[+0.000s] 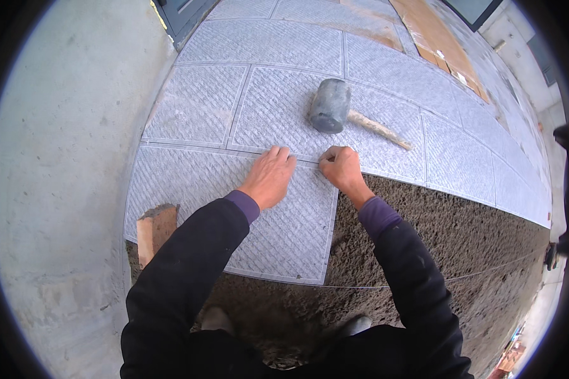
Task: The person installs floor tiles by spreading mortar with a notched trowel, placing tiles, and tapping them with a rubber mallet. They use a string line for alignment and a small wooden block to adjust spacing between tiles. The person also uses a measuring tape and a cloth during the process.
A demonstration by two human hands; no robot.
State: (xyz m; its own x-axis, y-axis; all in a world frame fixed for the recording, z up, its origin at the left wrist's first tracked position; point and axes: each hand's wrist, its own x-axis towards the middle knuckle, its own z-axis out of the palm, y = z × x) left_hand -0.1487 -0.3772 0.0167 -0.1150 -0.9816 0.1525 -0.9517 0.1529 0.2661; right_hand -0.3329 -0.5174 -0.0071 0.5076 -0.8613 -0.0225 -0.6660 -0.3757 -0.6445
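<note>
We look steeply down and slightly ahead from the person's head, through the left of two side-by-side fisheye cameras. We see the left hand [269, 175] and right hand [342, 168] close up, mid-view, the feet [358, 324] near our lower edge, and paving slabs [278, 41] receding upward.
</note>
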